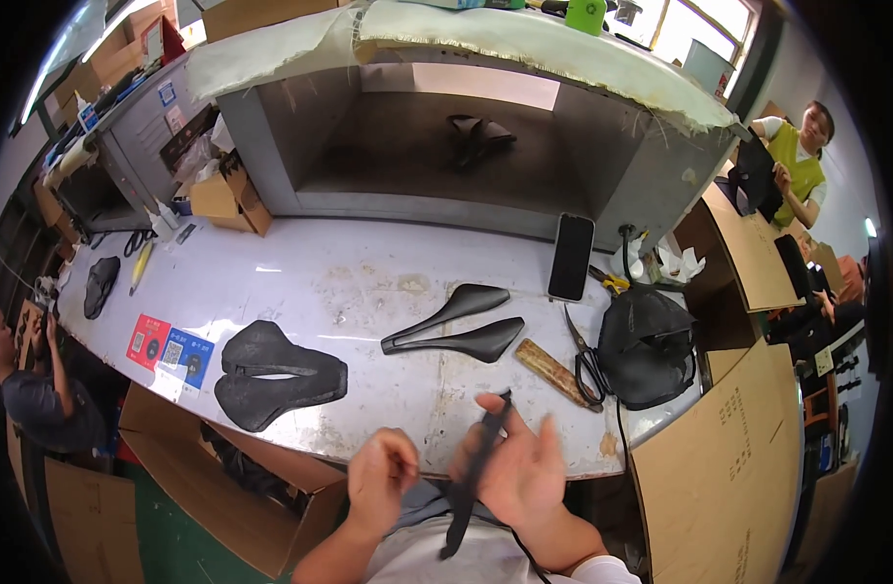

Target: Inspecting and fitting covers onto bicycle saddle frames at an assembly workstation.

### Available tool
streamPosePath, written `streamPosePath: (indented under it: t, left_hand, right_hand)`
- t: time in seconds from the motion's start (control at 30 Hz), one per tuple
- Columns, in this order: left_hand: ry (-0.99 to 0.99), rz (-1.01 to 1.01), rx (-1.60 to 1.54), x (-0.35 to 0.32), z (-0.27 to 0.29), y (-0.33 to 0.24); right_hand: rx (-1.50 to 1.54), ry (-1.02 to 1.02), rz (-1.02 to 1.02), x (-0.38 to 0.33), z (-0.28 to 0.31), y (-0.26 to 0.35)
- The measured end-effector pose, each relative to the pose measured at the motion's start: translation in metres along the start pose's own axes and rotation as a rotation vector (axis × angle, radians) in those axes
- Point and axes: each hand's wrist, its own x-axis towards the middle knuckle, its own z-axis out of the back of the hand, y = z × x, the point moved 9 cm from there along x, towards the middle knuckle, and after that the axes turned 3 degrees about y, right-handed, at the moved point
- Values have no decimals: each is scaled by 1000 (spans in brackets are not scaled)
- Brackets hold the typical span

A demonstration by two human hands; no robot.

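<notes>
Low in front of my body, my right hand (519, 467) holds a long, thin black piece (474, 477), seen nearly edge-on and slanting across the fingers. Its exact kind I cannot tell. My left hand (381, 477) is beside it, fingers curled and closed; whatever they may hold is hidden. On the table beyond lie a black bicycle saddle cover (256, 348) with a slit in its middle and a smooth, two-pronged black saddle shell (480, 341). Right of the shell are a worn, brownish stick-like tool (553, 374) and black-handled scissors (590, 370).
A black fabric bundle (651, 355) and a phone (572, 258) lie on the right. Behind the table stands a grey open-fronted box (271, 146) with a dark piece inside. Cardboard boxes (719, 467) flank the table. One person (801, 165) works at right, another (47, 399) at left.
</notes>
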Motion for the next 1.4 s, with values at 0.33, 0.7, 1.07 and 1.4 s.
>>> streamPosePath:
  t: [0.33, 0.7, 1.07, 1.4]
  left_hand:
    - [254, 680, -213, -63, -17, 68]
    - [-793, -392, 355, -139, 149, -40]
    - [-1588, -39, -374, -324, 365, 101]
    - [-944, -262, 108, -152, 195, -5]
  right_hand:
    - [394, 475, -127, 9, -13, -1]
    - [-1249, 326, -44, 20, 10, -21]
    - [-2190, 94, 12, 126, 56, 15]
    - [-1256, 106, -227, 102, 55, -1]
